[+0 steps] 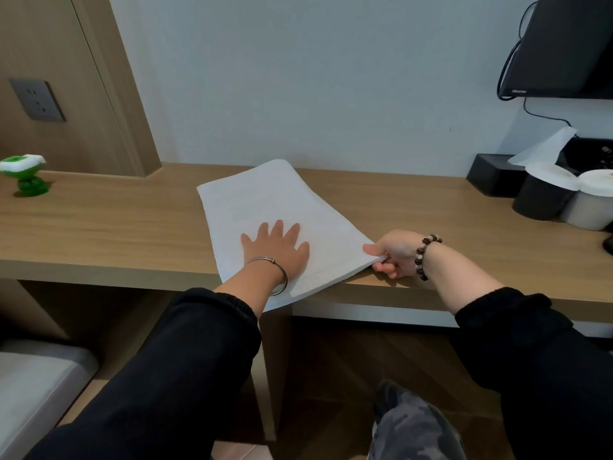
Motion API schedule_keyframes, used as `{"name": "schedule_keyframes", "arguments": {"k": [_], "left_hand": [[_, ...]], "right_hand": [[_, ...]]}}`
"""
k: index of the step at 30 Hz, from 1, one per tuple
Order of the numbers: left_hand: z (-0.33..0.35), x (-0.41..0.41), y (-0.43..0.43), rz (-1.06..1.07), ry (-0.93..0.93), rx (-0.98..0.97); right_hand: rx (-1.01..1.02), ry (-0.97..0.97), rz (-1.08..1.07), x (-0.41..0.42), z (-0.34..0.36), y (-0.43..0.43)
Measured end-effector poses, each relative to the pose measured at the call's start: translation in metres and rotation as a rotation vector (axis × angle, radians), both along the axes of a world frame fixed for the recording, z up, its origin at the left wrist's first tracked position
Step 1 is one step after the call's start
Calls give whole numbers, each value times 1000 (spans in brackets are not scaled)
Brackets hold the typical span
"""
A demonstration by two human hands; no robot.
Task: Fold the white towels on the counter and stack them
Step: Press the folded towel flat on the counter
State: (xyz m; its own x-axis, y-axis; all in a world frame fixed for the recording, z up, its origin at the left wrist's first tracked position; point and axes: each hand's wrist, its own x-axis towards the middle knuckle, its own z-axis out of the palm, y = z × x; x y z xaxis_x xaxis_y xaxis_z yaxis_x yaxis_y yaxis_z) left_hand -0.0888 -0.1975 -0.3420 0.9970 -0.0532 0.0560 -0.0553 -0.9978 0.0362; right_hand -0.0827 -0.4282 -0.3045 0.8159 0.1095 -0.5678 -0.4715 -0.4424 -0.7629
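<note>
my left hand point(277, 245) lies flat, fingers spread, pressing on the near part of the white towel point(275, 214). my right hand point(393, 254) pinches the towel's near right corner between thumb and curled fingers. the towel lies folded on the wooden counter point(116, 220), its near edge hanging just over the front. farther off sit a green toy point(25, 174) at the left and cups point(564, 197) at the right.

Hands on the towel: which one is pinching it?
The right hand, wearing the beaded bracelet, pinches a corner of the towel. The left hand, wearing the metal bangle, just lies flat on top.
</note>
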Motion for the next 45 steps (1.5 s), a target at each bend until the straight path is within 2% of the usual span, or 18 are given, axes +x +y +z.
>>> {"name": "schedule_keyframes", "arguments": {"k": [3, 7, 11, 13, 14, 16, 18, 22, 25, 28, 33, 35, 37, 38, 41, 43, 45], "left_hand": [[8, -3, 0, -52, -38, 51], [18, -13, -14, -179, -114, 93], [16, -20, -34, -163, -128, 154], [17, -18, -34, -150, -125, 177], [17, -15, -32, -158, -129, 176], [17, -10, -26, -198, -127, 158], [14, -3, -10, -208, -100, 124], [13, 12, 48, 26, 84, 37], [23, 15, 73, 102, 119, 39], [32, 8, 60, 100, 148, 62], [43, -16, 8, 62, 100, 151], [46, -21, -16, -8, 82, 152], [47, -21, -34, -94, 103, 70], [47, -19, -39, -125, 118, 9], [44, -8, -33, -196, 50, -77], [38, 1, -18, -272, -28, 2], [29, 9, 0, -316, 0, 105]], "right_hand": [[-100, -83, -129, 10, 2, -6], [-576, -487, -298, 23, 3, -14], [-998, -710, -199, 18, 4, 4], [-1099, -819, -65, 9, 2, 24], [-1080, -825, 3, 4, -2, 35], [-995, -717, 124, -10, -12, 53], [-942, -626, 161, -19, -22, 58], [-917, -536, 195, -17, -21, 48], [-994, -501, 265, -10, -18, 48], [-1060, -456, 277, 5, -11, 40], [-1421, -426, 219, 37, 17, 26], [-1278, -434, 208, 46, 21, 37], [-1018, -437, 280, 46, 12, 53], [-971, -448, 324, 43, 3, 59], [-978, -505, 337, 41, -18, 60], [-990, -515, 331, 44, -21, 57], [-985, -513, 342, 46, -21, 57]]}}
